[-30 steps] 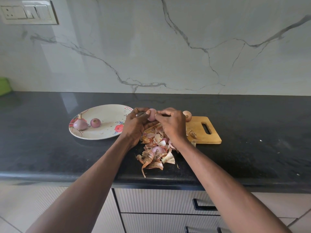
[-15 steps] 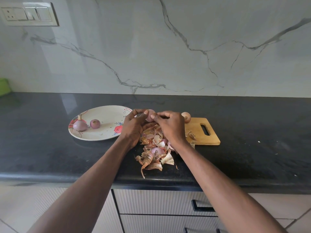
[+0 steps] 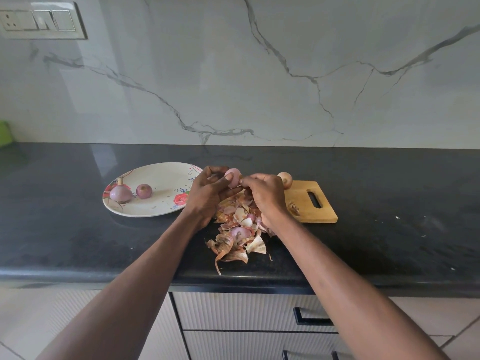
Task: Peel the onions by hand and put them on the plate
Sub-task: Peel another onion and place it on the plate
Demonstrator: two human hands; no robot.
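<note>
Above a heap of onion skins [image 3: 237,229] on the black tabletop [image 3: 65,229], the left hand [image 3: 207,193] holds a small pink onion [image 3: 233,177], its fingers curled round the bulb with the thumb pressed on the near face. The right hand [image 3: 263,196] meets it from the other side, its fingers [image 3: 246,181] bunched and pinching at the onion's edge, apparently on a strip of skin, though the strip itself is too small to make out. Two peeled onions [image 3: 132,192] already lie on the left part of the floral plate [image 3: 161,175], and one unpeeled onion [image 3: 285,180] sits at the far left corner of the wooden cutting board [image 3: 315,214], just beyond the right knuckles. The step in hand looks like stripping the last outer layer. The main risk is the bulb slipping: a peeled surface is likely slick, and a hard tug from the right hand against a light left grip could squirt it out onto the tabletop or off the front edge. A thin skin may also tear short, leaving dry patches that need picking again. The right hand's knuckles are close to the unpeeled onion, so a wide pull could knock it rolling off the board. When the bulb goes to the plate, the left wrist passes over the near rim and could nudge the plate.
</note>
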